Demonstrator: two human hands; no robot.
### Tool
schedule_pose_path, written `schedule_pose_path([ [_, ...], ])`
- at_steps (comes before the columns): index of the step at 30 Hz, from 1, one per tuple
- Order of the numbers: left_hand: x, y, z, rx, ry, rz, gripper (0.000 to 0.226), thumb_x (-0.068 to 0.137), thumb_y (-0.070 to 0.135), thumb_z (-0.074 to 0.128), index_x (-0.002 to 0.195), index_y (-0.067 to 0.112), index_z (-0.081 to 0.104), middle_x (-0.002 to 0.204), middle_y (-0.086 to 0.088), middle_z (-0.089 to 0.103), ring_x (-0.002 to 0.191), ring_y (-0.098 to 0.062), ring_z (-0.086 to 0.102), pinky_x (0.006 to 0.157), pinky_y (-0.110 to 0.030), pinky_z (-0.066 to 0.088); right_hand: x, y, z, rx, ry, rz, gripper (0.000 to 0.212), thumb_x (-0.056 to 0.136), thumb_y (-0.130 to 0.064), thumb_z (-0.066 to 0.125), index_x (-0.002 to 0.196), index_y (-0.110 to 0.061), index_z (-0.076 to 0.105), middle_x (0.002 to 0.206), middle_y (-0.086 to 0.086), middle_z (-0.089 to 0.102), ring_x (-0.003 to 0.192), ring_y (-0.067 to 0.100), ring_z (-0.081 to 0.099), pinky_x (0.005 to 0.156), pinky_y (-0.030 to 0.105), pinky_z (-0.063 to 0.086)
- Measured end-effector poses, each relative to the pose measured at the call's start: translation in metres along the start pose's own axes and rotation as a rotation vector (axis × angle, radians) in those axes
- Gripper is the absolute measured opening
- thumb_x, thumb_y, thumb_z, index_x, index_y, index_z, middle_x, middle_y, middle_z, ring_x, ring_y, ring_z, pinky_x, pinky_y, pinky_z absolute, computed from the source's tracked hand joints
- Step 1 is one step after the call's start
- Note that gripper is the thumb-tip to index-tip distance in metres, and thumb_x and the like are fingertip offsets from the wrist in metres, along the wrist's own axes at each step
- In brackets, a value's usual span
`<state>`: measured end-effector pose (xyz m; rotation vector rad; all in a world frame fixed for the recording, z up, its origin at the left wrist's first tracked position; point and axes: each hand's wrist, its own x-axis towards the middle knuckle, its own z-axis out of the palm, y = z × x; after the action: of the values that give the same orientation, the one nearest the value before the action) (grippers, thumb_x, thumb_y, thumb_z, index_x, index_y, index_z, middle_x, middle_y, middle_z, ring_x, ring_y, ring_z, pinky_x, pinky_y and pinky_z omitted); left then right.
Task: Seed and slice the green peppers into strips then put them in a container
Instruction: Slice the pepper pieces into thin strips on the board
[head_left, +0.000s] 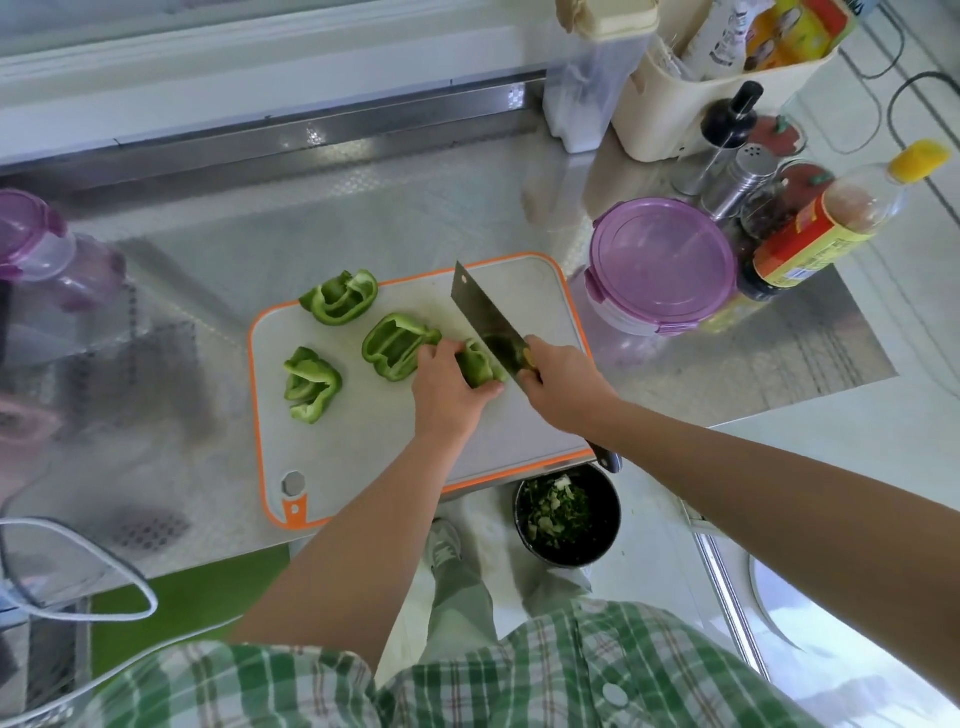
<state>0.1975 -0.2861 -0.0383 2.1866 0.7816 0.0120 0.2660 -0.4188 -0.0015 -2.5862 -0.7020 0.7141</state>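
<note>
A metal counter (363, 208) with a patterned sheen carries a white cutting board (363, 447) edged in orange at its middle. Just right of the board stands a round purple-lidded container (662, 260). Beyond that container, further right of the board, are a yellow-capped bottle (831, 223) with a red and yellow label, a steel shaker (743, 179) and a dark-topped bottle (722, 135). Behind the board to the right are a cream caddy (675, 104) and a clear tub (582, 93). Well left of the board sits a second purple-lidded tub (36, 244).
</note>
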Motion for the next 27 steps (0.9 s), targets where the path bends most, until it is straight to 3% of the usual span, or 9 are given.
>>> schedule_pose_path([
  [3,0.002,0.0,0.001,0.005,0.001,0.006,0.064,0.068,0.029,0.088,0.12,0.007,0.058,0.115,-0.012,0.054,0.092,-0.012,0.041,0.073,-0.014,0.025,-0.002,-0.005,0.003,-0.013,-0.035,0.007,0.022,0.095,-0.02,0.042,0.115,-0.01,0.046,0.087,0.013,0.054,0.077,0.033,0.053,0.065,0.037,0.045],
  [8,0.003,0.0,0.002,0.011,-0.001,0.011,0.064,0.066,0.03,0.089,0.117,0.008,0.059,0.114,-0.01,0.054,0.1,-0.019,0.049,0.075,-0.017,0.028,-0.003,-0.007,0.005,-0.075,-0.015,0.01,0.016,0.096,-0.018,0.041,0.108,-0.009,0.045,0.08,0.012,0.051,0.074,0.034,0.052,0.061,0.036,0.04],
  [15,0.004,-0.001,0.0,-0.015,0.005,0.02,0.062,0.065,0.028,0.089,0.116,0.008,0.06,0.11,-0.004,0.049,0.09,-0.013,0.046,0.079,-0.019,0.033,-0.002,-0.005,0.006,-0.041,-0.034,0.025,0.013,0.096,-0.016,0.041,0.106,-0.01,0.044,0.078,0.012,0.051,0.069,0.031,0.052,0.057,0.035,0.041],
  [22,0.003,-0.004,0.001,-0.018,0.023,0.031,0.058,0.065,0.027,0.089,0.112,0.008,0.062,0.103,-0.001,0.052,0.086,-0.011,0.044,0.07,-0.016,0.026,0.0,-0.007,0.009,-0.032,-0.052,0.039,0.003,0.096,-0.015,0.041,0.095,-0.012,0.039,0.077,0.01,0.048,0.068,0.029,0.048,0.058,0.033,0.036],
  [27,0.001,-0.007,0.002,-0.054,0.036,0.034,0.057,0.064,0.027,0.09,0.111,0.01,0.063,0.102,-0.001,0.054,0.087,-0.013,0.049,0.069,-0.019,0.03,0.009,-0.016,0.024,-0.094,-0.016,0.067,0.019,0.097,-0.014,0.041,0.115,-0.007,0.043,0.089,0.015,0.055,0.082,0.036,0.056,0.063,0.035,0.037],
])
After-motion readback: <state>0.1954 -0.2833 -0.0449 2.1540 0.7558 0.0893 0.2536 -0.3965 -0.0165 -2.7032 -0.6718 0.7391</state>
